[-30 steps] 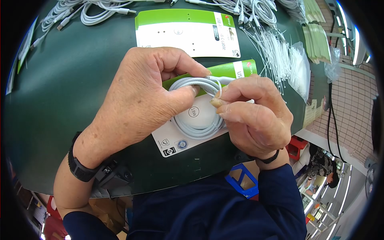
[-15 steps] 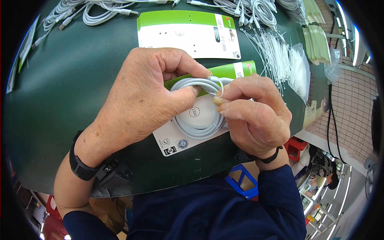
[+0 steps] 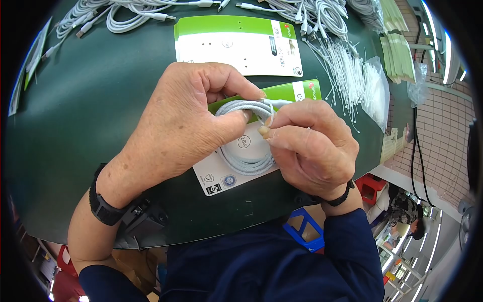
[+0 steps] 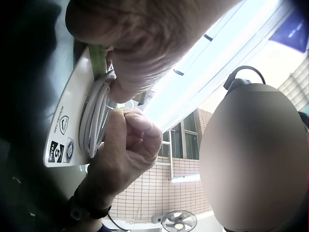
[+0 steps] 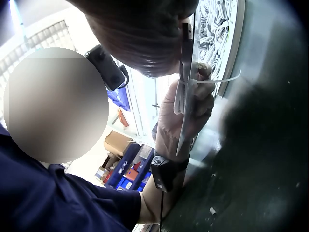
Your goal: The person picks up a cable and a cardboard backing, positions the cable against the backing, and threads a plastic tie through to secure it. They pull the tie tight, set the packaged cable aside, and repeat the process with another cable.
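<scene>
A coiled white braided cable (image 3: pixel 244 163) lies against a green-and-white packaging card (image 3: pixel 216 181) marked 18W. My left hand (image 3: pixel 176 121) grips the coil and the card's upper part, its thumb through the coil and index finger over the top. Around the coil's upper strands loops a thin white zip tie (image 3: pixel 272 117), pinched between the thumb and index finger of my right hand (image 3: pixel 317 146). From the card's back, a length of the zip tie (image 5: pixel 224 80) sticks out in the right wrist view. The card stands tilted up in the left wrist view.
A second packaging card (image 3: pixel 236 48) lies just beyond my hands on the green table (image 3: pixel 75 126). Loose zip ties (image 3: pixel 347 80) spread at the right, beside a clear plastic bag (image 3: pixel 375 95). Bundled cables (image 3: pixel 322 17) line the far edge. Another person (image 3: pixel 405 216) is in the background.
My right hand has shifted slightly left, closer to the coil, still pinching the zip tie; the loop looks smaller. The left hand keeps its hold on coil and card.
</scene>
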### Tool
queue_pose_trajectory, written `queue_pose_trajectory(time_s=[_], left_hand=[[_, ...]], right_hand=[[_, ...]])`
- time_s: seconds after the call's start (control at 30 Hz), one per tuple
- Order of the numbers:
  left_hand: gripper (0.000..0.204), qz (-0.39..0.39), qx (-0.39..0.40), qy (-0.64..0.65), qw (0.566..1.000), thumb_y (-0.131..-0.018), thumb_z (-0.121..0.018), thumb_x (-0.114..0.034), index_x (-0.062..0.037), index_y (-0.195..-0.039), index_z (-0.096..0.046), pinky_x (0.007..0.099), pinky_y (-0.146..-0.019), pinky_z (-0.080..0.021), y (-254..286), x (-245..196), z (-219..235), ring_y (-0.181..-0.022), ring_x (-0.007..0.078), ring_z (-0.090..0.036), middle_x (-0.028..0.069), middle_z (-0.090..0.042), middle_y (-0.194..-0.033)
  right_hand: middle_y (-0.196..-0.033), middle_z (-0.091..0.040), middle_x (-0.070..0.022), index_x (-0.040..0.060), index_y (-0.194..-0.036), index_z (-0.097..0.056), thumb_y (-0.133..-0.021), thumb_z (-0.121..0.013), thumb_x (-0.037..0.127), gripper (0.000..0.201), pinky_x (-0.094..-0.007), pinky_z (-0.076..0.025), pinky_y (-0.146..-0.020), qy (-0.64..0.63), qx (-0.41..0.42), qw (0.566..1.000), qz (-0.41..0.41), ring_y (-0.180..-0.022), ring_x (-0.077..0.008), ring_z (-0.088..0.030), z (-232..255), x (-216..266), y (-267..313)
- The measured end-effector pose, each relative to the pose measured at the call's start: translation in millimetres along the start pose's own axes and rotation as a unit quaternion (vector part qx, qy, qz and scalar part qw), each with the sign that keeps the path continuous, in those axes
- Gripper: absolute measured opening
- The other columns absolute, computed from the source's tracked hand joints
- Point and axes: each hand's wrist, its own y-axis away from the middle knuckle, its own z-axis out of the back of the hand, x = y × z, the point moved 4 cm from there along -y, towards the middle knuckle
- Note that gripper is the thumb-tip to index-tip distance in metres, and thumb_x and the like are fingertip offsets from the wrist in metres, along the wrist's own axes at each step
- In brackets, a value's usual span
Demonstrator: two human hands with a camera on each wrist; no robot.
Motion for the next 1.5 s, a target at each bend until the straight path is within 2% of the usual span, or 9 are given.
queue_pose_trajectory(time_s=[0.57,0.83,1.0,1.13,1.2,1.27,1.37,1.43,1.5], left_hand=[[0.027,-0.008,0.020,0.019,1.000,-0.083,-0.065,0.005,0.0050,-0.108,-0.075,0.0265,-0.090,-0.057,-1,-1,-2,-0.097,0.0105,-0.070,0.0061,-0.076,-0.100],[0.027,-0.002,0.045,0.003,0.999,-0.084,-0.066,0.004,0.0054,-0.110,-0.074,0.0268,-0.089,-0.057,-4,2,-4,-0.097,0.0104,-0.069,0.0062,-0.076,-0.101],[0.026,-0.013,0.037,-0.010,0.999,-0.086,-0.067,0.005,0.0049,-0.110,-0.074,0.0270,-0.087,-0.058,-7,1,3,-0.096,0.0108,-0.070,0.0075,-0.076,-0.104],[0.025,-0.016,0.012,0.026,0.999,-0.087,-0.066,0.005,0.0050,-0.111,-0.074,0.0263,-0.086,-0.058,-1,-12,3,-0.094,0.0107,-0.070,0.0083,-0.076,-0.105],[0.025,-0.031,0.003,0.039,0.999,-0.088,-0.066,0.006,0.0051,-0.111,-0.074,0.0262,-0.085,-0.059,1,-20,1,-0.094,0.0108,-0.070,0.0087,-0.076,-0.106],[0.025,-0.054,0.004,0.045,0.998,-0.088,-0.066,0.006,0.0050,-0.112,-0.073,0.0263,-0.086,-0.059,3,-24,5,-0.095,0.0110,-0.070,0.0098,-0.076,-0.108],[0.024,-0.055,0.002,0.048,0.997,-0.089,-0.067,0.006,0.0048,-0.112,-0.073,0.0262,-0.086,-0.059,8,-34,5,-0.096,0.0108,-0.070,0.0101,-0.076,-0.108],[0.025,-0.062,0.005,0.037,0.997,-0.089,-0.070,0.005,0.0036,-0.114,-0.072,0.0260,-0.087,-0.060,9,-37,6,-0.095,0.0114,-0.072,0.0112,-0.076,-0.108],[0.026,-0.068,0.005,0.035,0.997,-0.089,-0.071,0.004,0.0030,-0.115,-0.072,0.0260,-0.087,-0.060,10,-37,4,-0.095,0.0117,-0.072,0.0117,-0.076,-0.109]], right_hand=[[-0.084,-0.067,-0.0054,0.0058,-0.090,-0.073,-0.065,-0.078,-0.006,0.028,-0.0319,-0.055,-0.056,0.024,-0.016,0.999,0.025,-0.068,-0.0209,-0.068,-4,-2,4],[-0.090,-0.067,-0.0017,0.0105,-0.089,-0.069,-0.072,-0.076,0.009,0.019,-0.0333,-0.056,-0.059,0.052,0.069,0.996,0.022,-0.073,-0.0202,-0.070,-9,-1,5],[-0.095,-0.073,-0.0052,0.0082,-0.098,-0.073,-0.074,-0.083,0.005,0.026,-0.0318,-0.058,-0.057,0.053,-0.004,0.998,0.037,-0.072,-0.0224,-0.073,-1,-4,0],[-0.096,-0.075,-0.0098,0.0012,-0.105,-0.074,-0.085,-0.081,-0.005,0.022,-0.0246,-0.052,-0.054,0.034,-0.159,0.987,0.009,-0.066,-0.0096,-0.066,52,-19,-3],[-0.097,-0.075,-0.0044,0.0002,-0.108,-0.073,-0.094,-0.075,-0.002,0.014,-0.0201,-0.050,-0.060,-0.011,-0.259,0.959,-0.111,-0.067,-0.0053,-0.063,71,-45,3],[-0.100,-0.075,-0.0026,-0.0005,-0.111,-0.073,-0.099,-0.071,0.002,0.012,-0.0202,-0.052,-0.063,-0.105,-0.272,0.928,-0.230,-0.073,-0.0053,-0.066,76,-67,5],[-0.101,-0.076,-0.0023,-0.0006,-0.116,-0.074,-0.101,-0.070,0.006,0.017,-0.0204,-0.055,-0.068,-0.288,-0.169,0.899,-0.285,-0.078,-0.0070,-0.070,46,-74,2],[-0.117,-0.075,-0.0069,0.0012,-0.131,-0.069,-0.100,-0.071,0.009,0.032,-0.0266,-0.060,-0.084,-0.159,0.035,0.969,-0.187,-0.099,-0.0141,-0.074,32,-67,6],[-0.130,-0.071,-0.0097,0.0031,-0.141,-0.061,-0.097,-0.076,0.013,0.048,-0.0317,-0.058,-0.095,-0.453,0.010,0.850,-0.268,-0.112,-0.0182,-0.071,-5,-72,41]])
